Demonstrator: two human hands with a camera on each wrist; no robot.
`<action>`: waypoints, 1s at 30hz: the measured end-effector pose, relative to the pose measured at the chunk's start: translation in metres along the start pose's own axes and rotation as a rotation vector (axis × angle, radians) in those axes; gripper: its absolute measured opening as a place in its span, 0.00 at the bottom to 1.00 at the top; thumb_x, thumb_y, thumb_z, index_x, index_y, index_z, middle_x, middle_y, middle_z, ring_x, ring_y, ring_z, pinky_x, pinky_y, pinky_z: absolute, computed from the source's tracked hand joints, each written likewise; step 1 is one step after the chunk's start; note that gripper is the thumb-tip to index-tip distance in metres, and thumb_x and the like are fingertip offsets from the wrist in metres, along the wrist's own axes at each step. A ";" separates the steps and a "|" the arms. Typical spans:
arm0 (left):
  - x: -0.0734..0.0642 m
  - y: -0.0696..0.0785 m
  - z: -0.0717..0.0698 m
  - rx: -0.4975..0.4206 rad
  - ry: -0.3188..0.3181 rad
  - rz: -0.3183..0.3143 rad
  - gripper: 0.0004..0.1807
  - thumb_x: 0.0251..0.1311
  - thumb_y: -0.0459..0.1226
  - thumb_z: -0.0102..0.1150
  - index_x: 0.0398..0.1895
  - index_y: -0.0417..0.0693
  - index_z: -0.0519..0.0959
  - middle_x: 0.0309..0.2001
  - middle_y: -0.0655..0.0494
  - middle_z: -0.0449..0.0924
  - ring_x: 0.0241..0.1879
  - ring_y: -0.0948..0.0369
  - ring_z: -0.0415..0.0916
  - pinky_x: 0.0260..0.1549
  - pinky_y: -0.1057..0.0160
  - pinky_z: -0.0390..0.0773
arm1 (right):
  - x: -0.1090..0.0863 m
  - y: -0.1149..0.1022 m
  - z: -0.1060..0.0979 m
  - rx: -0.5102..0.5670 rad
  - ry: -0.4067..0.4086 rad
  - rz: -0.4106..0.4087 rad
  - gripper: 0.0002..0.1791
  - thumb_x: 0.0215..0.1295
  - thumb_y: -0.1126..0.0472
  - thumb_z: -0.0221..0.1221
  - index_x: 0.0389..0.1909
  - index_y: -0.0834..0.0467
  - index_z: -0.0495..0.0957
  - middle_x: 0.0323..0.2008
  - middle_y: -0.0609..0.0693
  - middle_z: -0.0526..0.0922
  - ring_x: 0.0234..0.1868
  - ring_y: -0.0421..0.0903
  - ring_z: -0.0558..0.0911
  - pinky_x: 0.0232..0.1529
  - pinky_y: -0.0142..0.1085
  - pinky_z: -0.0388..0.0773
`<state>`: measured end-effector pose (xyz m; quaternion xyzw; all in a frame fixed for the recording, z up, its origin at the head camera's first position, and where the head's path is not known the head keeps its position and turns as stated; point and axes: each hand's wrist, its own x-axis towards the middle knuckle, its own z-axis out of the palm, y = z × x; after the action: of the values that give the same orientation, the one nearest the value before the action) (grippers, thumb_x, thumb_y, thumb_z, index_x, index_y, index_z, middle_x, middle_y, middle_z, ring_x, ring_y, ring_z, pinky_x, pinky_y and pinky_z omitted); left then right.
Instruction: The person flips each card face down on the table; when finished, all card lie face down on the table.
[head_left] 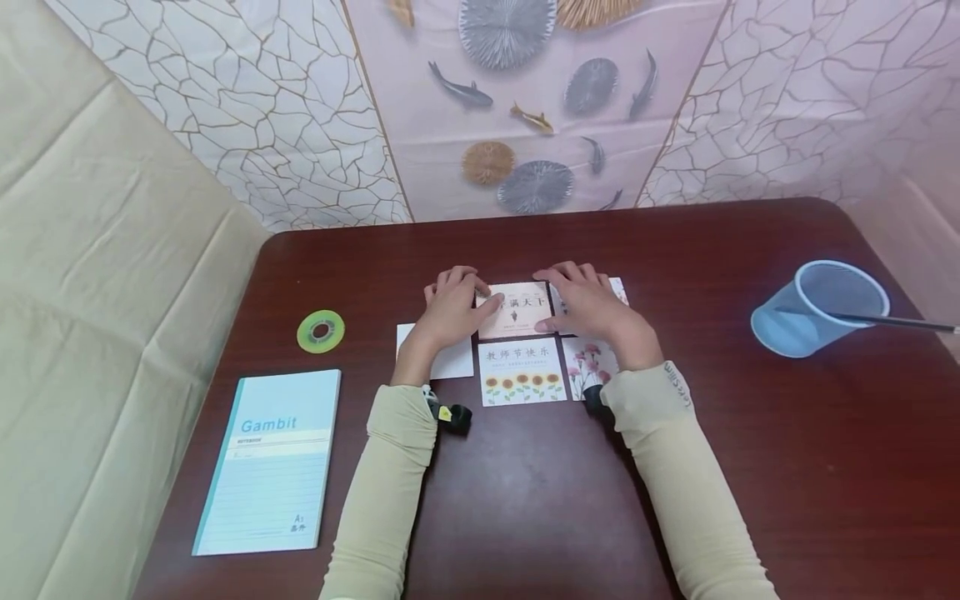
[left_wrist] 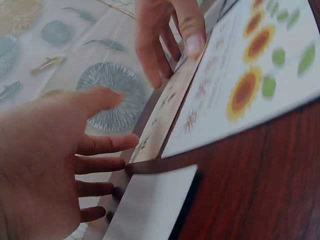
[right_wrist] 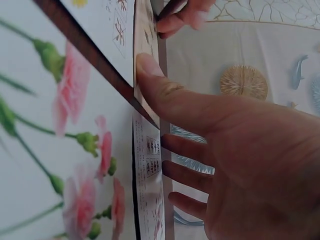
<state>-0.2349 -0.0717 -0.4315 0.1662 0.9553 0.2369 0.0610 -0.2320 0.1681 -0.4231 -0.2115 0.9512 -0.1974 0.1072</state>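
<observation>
A cream card point(head_left: 525, 323) with Chinese characters lies flat in the far row, between both hands. My left hand point(head_left: 450, 310) is at its left side with fingers extended; in the left wrist view the fingertips reach its edge. My right hand point(head_left: 596, 312) has its thumb on the card's right part, its fingers stretched over a flowered card point(head_left: 618, 288) that it partly covers. In front lie a sunflower card point(head_left: 522, 385) and a pink-flower card point(head_left: 585, 357). A plain white card point(head_left: 454, 363) sits partly under my left hand and wrist.
A green tape roll point(head_left: 306, 333) and a Gambit notebook point(head_left: 273, 475) lie on the left of the brown table point(head_left: 540, 517). On the right, a blue mesh pen holder point(head_left: 787, 325) leans over with a dark pen point(head_left: 900, 320) in it. A patterned cloth point(head_left: 435, 158) hangs behind.
</observation>
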 end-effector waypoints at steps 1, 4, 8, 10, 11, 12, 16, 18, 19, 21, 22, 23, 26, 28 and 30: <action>0.000 0.000 0.000 -0.016 0.006 0.002 0.26 0.68 0.57 0.51 0.55 0.46 0.75 0.64 0.51 0.65 0.65 0.51 0.56 0.58 0.46 0.53 | 0.000 0.000 0.001 0.002 -0.001 0.000 0.43 0.58 0.47 0.69 0.72 0.53 0.62 0.69 0.58 0.59 0.65 0.60 0.57 0.62 0.57 0.53; 0.001 0.000 0.001 0.011 0.010 -0.004 0.31 0.67 0.57 0.52 0.62 0.44 0.71 0.64 0.50 0.65 0.65 0.52 0.57 0.58 0.46 0.53 | 0.000 -0.001 0.002 0.011 -0.003 0.005 0.44 0.59 0.47 0.68 0.74 0.53 0.60 0.69 0.58 0.59 0.65 0.60 0.56 0.63 0.57 0.53; -0.001 0.001 0.000 0.138 0.003 -0.039 0.37 0.67 0.58 0.50 0.70 0.44 0.66 0.68 0.49 0.60 0.68 0.51 0.53 0.59 0.47 0.54 | 0.001 0.000 0.003 0.021 0.004 0.001 0.41 0.59 0.48 0.68 0.71 0.54 0.63 0.69 0.58 0.59 0.65 0.60 0.56 0.63 0.57 0.53; -0.003 0.001 -0.001 0.152 0.005 -0.049 0.35 0.67 0.59 0.49 0.68 0.45 0.68 0.68 0.49 0.59 0.68 0.50 0.52 0.59 0.47 0.53 | 0.001 0.001 0.004 0.028 0.017 0.001 0.40 0.58 0.48 0.69 0.70 0.54 0.65 0.68 0.58 0.59 0.64 0.59 0.57 0.62 0.56 0.53; -0.004 0.001 -0.002 0.148 0.009 -0.049 0.34 0.67 0.59 0.49 0.67 0.46 0.69 0.68 0.49 0.59 0.68 0.50 0.52 0.59 0.47 0.53 | 0.002 0.002 0.005 0.033 0.022 0.002 0.40 0.58 0.49 0.69 0.69 0.54 0.66 0.68 0.57 0.60 0.64 0.59 0.57 0.62 0.57 0.53; -0.004 0.000 -0.002 0.132 0.012 -0.047 0.33 0.67 0.58 0.49 0.65 0.46 0.70 0.68 0.50 0.59 0.68 0.50 0.53 0.59 0.47 0.53 | 0.002 0.002 0.005 0.037 0.025 0.004 0.40 0.57 0.49 0.70 0.69 0.54 0.65 0.68 0.57 0.59 0.64 0.59 0.56 0.62 0.57 0.53; -0.002 -0.001 -0.001 0.056 0.020 -0.045 0.32 0.67 0.59 0.49 0.64 0.48 0.71 0.68 0.52 0.60 0.68 0.52 0.52 0.59 0.47 0.53 | 0.002 0.004 0.005 0.031 0.023 0.018 0.44 0.58 0.47 0.69 0.73 0.54 0.61 0.68 0.57 0.58 0.64 0.59 0.55 0.63 0.58 0.52; 0.000 -0.002 0.000 0.047 0.017 -0.047 0.34 0.68 0.59 0.48 0.67 0.47 0.69 0.70 0.52 0.58 0.69 0.52 0.51 0.59 0.46 0.53 | 0.002 0.004 0.005 0.022 0.018 0.021 0.46 0.58 0.47 0.69 0.74 0.55 0.59 0.69 0.57 0.57 0.64 0.59 0.55 0.63 0.57 0.51; 0.000 -0.003 0.001 0.050 0.013 -0.047 0.35 0.68 0.59 0.48 0.69 0.48 0.68 0.71 0.52 0.57 0.70 0.52 0.50 0.60 0.46 0.52 | 0.002 0.004 0.005 0.019 0.017 0.020 0.46 0.58 0.46 0.69 0.74 0.55 0.59 0.69 0.57 0.57 0.64 0.59 0.55 0.63 0.57 0.51; 0.000 -0.004 0.002 0.066 0.000 -0.040 0.36 0.67 0.60 0.48 0.72 0.48 0.65 0.73 0.52 0.54 0.71 0.52 0.48 0.60 0.45 0.52 | 0.002 0.004 0.005 0.013 0.019 0.015 0.45 0.58 0.46 0.68 0.73 0.56 0.61 0.69 0.57 0.58 0.64 0.58 0.56 0.64 0.56 0.50; 0.000 -0.004 0.002 0.072 -0.011 -0.036 0.37 0.67 0.60 0.48 0.72 0.50 0.64 0.74 0.53 0.53 0.72 0.51 0.46 0.61 0.45 0.51 | 0.003 0.004 0.004 0.014 0.020 0.011 0.44 0.59 0.47 0.68 0.73 0.56 0.61 0.69 0.58 0.58 0.64 0.58 0.56 0.64 0.56 0.50; 0.000 -0.004 0.001 0.077 -0.022 -0.029 0.38 0.66 0.60 0.50 0.73 0.50 0.64 0.74 0.53 0.52 0.72 0.51 0.45 0.61 0.44 0.50 | 0.003 0.004 0.004 0.012 0.022 0.008 0.44 0.59 0.47 0.68 0.72 0.56 0.62 0.69 0.58 0.58 0.63 0.58 0.56 0.64 0.56 0.50; -0.001 -0.005 0.000 0.098 -0.059 -0.007 0.40 0.61 0.61 0.57 0.73 0.54 0.63 0.75 0.54 0.51 0.73 0.49 0.43 0.62 0.43 0.50 | 0.002 0.004 0.005 0.007 0.028 0.000 0.42 0.60 0.47 0.68 0.72 0.55 0.63 0.68 0.57 0.58 0.63 0.58 0.56 0.64 0.56 0.49; -0.001 -0.006 -0.001 0.107 -0.076 0.000 0.43 0.58 0.61 0.61 0.73 0.55 0.63 0.75 0.55 0.51 0.74 0.49 0.42 0.62 0.42 0.49 | 0.002 0.005 0.004 0.004 0.023 -0.005 0.41 0.61 0.46 0.66 0.72 0.55 0.62 0.68 0.57 0.58 0.64 0.59 0.56 0.64 0.57 0.49; -0.001 -0.006 -0.002 0.119 -0.083 0.003 0.44 0.56 0.61 0.63 0.74 0.55 0.62 0.75 0.55 0.51 0.74 0.49 0.42 0.62 0.42 0.50 | 0.001 0.005 0.004 0.000 0.011 -0.010 0.41 0.63 0.45 0.65 0.73 0.54 0.62 0.69 0.57 0.58 0.66 0.59 0.55 0.64 0.57 0.48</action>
<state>-0.2356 -0.0781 -0.4330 0.1806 0.9641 0.1725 0.0903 -0.2334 0.1709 -0.4287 -0.2152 0.9508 -0.1988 0.1011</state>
